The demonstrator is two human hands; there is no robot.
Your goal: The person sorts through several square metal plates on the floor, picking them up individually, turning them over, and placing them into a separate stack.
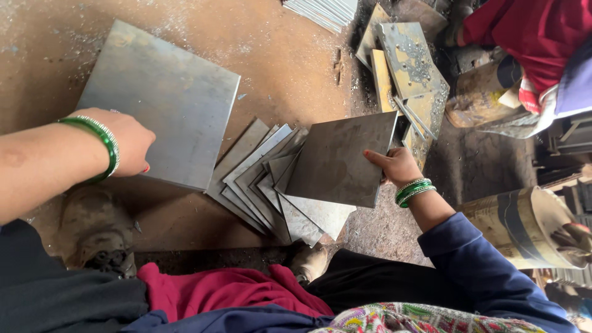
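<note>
Lying by the floor's right edge, two tan paper-wrapped rolls (527, 225) with dark bands flank the right hand (394, 165), fingers pinching a dull grey square plate (339, 159) above the fanned plates (271, 185), while the left hand (126, 142) curls on a larger sheet (163, 92).

1 large steel plate (157, 102), approx 8 small plates fanned in pile (265, 185), 1 more held. 2 hands, 2 drums (530, 225) at right.

Grey steel plates (336, 163); green bangles (105, 139); navy sleeve (475, 265); rusty brown floor (283, 61).
</note>
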